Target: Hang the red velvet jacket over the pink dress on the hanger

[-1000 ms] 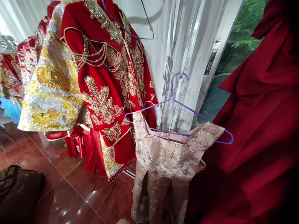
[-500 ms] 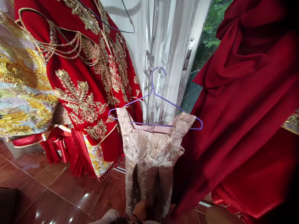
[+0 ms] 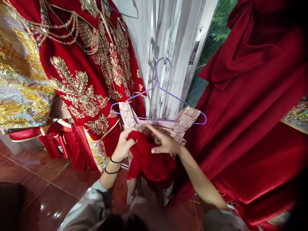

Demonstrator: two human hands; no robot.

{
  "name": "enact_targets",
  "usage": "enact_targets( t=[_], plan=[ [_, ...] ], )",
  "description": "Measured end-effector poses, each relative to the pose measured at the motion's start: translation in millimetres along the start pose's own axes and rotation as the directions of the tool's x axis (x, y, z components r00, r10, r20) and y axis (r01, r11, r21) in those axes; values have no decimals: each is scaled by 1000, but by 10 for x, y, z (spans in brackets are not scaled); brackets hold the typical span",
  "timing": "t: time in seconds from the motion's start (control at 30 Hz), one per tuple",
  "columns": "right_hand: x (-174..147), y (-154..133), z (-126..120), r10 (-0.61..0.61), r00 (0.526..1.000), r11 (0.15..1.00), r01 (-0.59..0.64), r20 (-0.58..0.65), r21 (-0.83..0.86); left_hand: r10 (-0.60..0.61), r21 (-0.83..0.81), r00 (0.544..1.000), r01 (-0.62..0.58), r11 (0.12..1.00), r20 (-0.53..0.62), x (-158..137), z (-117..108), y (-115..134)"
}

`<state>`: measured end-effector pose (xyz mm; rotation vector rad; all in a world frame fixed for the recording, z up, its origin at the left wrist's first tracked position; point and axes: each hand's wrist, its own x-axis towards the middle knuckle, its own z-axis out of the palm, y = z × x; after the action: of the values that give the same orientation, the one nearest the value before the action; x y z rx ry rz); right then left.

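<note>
My left hand [image 3: 124, 146], with two dark bands on its wrist, is closed on a piece of red fabric [image 3: 152, 166] that drapes down in front of a dress. Over the fabric's upper right part, my right hand [image 3: 167, 142] has its index finger stretched out and its thumb apart; whether it touches the cloth I cannot tell. Behind both hands hangs the pale pink brocade dress [image 3: 189, 117], its straps on a purple hanger [image 3: 168, 93]. The fabric and hands hide much of its bodice.
At left hangs a red garment with gold embroidery [image 3: 79, 93], beside a gold-sequined one [image 3: 29, 96]. A dark red gown [image 3: 235, 106] fills the right side. A white metal gate [image 3: 178, 64] stands behind the hanger; red tiles [image 3: 38, 186] cover the floor.
Both hands have risen into view from below, and the red fabric now appears in front of the pink dress. The view has tilted slightly down, so the garments sit higher.
</note>
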<state>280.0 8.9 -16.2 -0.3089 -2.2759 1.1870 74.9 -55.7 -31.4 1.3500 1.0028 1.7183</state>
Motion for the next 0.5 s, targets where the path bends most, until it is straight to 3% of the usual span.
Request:
enact_targets(
  t=[0.07,0.1,0.17,0.23,0.3,0.43,0.5],
  plan=[
    [208,35,-12,103,978,989,-119,179,84,108,36,994,-107,994,-27,132,-75,331],
    [282,-1,-26,135,972,986,-151,192,68,150,116,988,-145,983,-31,176,-127,449],
    [378,-151,-70,130,991,989,-127,41,-75,200,292,978,-176,940,-52,217,-256,602],
    [444,-334,-130,23,987,972,-58,-157,-228,196,421,977,-142,896,-88,205,-392,670],
    [523,-467,-192,-46,978,971,-4,-202,-240,162,452,978,-85,888,-135,167,-512,688],
    [726,-534,-277,26,990,1000,-24,140,-18,123,305,967,-50,951,-225,107,-743,642],
    [805,-561,-284,52,986,998,-56,157,22,136,258,960,-70,963,-245,96,-888,592]
  ],
)
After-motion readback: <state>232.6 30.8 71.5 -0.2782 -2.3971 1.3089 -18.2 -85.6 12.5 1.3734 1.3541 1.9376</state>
